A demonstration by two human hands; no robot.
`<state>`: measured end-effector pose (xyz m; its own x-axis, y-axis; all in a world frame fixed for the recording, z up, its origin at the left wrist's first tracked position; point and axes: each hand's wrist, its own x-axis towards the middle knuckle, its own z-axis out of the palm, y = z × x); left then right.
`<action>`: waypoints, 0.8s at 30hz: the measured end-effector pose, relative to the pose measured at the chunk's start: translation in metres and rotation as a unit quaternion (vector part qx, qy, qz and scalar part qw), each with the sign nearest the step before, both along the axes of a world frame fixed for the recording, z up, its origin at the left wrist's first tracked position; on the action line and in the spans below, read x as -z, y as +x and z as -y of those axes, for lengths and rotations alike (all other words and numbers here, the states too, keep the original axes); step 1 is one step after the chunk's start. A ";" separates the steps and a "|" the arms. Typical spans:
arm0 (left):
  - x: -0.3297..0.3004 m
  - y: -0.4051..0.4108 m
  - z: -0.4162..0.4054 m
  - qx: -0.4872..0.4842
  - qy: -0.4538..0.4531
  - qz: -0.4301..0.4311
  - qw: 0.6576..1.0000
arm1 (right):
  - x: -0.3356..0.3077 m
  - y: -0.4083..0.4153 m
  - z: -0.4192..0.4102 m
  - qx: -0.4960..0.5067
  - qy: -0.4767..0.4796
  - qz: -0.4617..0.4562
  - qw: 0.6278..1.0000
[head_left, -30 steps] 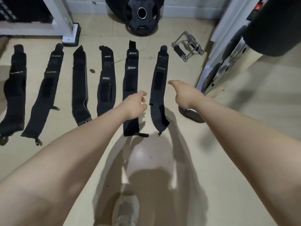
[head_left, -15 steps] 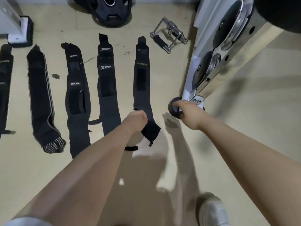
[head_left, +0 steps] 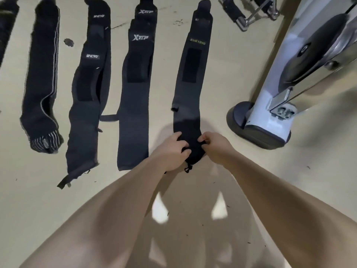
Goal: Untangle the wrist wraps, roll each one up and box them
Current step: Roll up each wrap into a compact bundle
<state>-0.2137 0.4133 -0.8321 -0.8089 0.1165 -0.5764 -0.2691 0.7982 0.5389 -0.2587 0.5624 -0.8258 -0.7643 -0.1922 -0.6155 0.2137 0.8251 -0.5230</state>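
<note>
so, from the left of my head view i see a row of black wrist wraps laid flat and lengthwise on the pale floor [head_left: 193, 190]. a sliver of one wrap [head_left: 6, 26] shows at the left edge, then a wrap with a light stripe [head_left: 41, 74] and a striped near end, then the wrap with small white labels [head_left: 87, 97], then the xtep wrap [head_left: 136, 89], each apart from its neighbour. the rightmost one, the xueying wrap [head_left: 190, 84], is the one under my hands: its far end points away from me and its near end sits between my two hands, slightly bunched.

my left hand [head_left: 172, 149] grips the left edge of that near end, fingers curled over the fabric. my right hand [head_left: 214, 146] pinches the right edge, fingertips tucked onto the cloth. a small loop of cord [head_left: 188, 168] hangs from the wrap's tip just below my hands.

further right, the grey base of a white machine [head_left: 258, 128] stands near the wrap without touching it, and a chrome cable handle [head_left: 243, 14] lies at the top.
</note>
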 end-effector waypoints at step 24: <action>0.007 0.032 -0.021 0.169 -0.041 -0.039 0.984 | -0.015 0.025 -0.036 0.087 0.014 0.157 0.984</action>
